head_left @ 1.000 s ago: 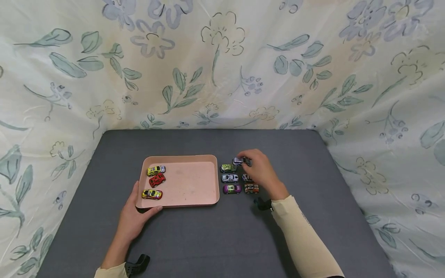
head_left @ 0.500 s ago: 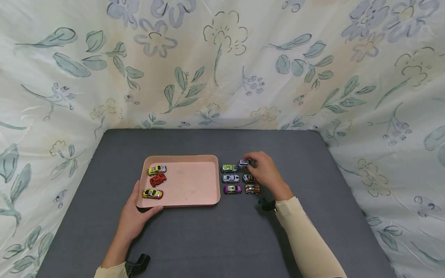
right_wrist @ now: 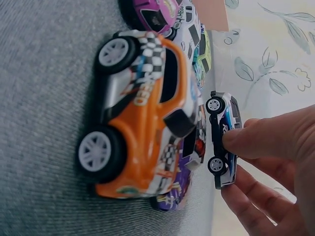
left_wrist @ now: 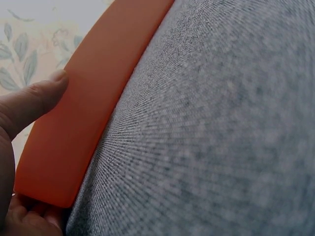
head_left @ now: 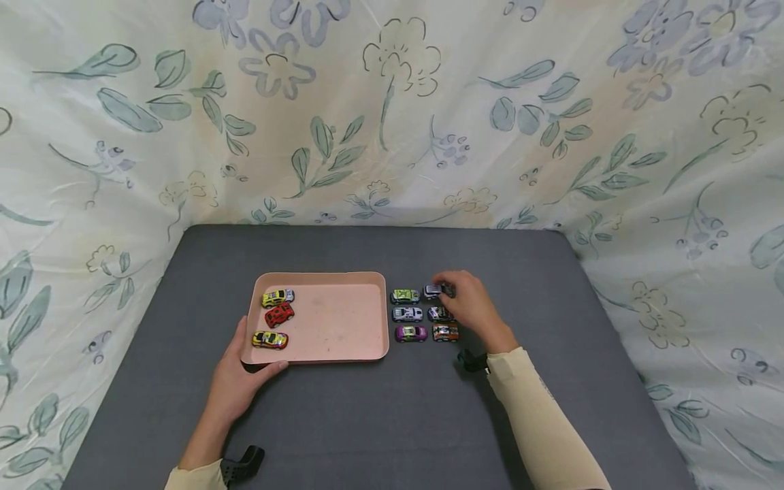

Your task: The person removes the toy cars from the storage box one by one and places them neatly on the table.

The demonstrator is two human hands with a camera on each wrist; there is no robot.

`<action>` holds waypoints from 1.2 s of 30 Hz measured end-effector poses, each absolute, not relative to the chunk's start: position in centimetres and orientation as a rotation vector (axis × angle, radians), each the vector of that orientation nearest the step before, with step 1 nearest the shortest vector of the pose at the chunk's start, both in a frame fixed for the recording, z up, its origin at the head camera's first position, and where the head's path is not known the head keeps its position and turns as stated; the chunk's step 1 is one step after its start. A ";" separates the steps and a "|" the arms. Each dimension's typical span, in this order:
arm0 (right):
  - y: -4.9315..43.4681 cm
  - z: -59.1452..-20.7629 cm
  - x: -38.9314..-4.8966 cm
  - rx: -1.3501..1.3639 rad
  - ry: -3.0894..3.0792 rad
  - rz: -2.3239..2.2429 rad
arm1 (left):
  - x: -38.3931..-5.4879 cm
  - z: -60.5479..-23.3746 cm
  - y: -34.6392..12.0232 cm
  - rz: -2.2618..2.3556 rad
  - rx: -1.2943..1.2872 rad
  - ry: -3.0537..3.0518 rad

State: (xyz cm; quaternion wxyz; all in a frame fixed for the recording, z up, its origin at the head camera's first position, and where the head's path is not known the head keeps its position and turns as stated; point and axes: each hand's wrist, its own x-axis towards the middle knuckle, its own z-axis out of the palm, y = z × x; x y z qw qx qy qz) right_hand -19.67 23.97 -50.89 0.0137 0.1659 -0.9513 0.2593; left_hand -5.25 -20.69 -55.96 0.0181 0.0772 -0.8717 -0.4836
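My left hand (head_left: 235, 381) grips the near left corner of a pink tray (head_left: 343, 320), its thumb along the front wall. In the left wrist view the tray's wall (left_wrist: 88, 108) looks orange, and some fingers curl at its lower corner. A yellow toy car (head_left: 278, 297), a red one (head_left: 279, 315) and a yellow-and-red one (head_left: 269, 339) lie at the tray's left. My right hand (head_left: 471, 306) pinches a small white-and-blue toy car (right_wrist: 226, 140) between thumb and fingers, at the far end of the right column. It appears just off the cloth; exact contact cannot be told.
Right of the tray stand a green toy car (head_left: 405, 296), a white one (head_left: 407, 314) and a purple one (head_left: 411, 333). Beside them are a black-and-white one (head_left: 439, 314), partly covered by the hand, and an orange one (head_left: 446, 332). Grey cloth (head_left: 367, 422) covers the table.
My right hand has shifted slightly right and toward me with the pinched car, which now lines up more closely with the right column. The left hand and tray stay put.
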 end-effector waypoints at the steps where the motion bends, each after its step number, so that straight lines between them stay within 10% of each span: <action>1: 24.0 -51.0 -19.7 0.514 -2.969 0.807 | -5.3 -56.0 -20.7 -1.498 0.243 -2.710; 36: 24.8 -52.6 -20.1 0.425 -3.015 0.866 | -5.4 -56.6 -20.6 -1.509 0.229 -2.677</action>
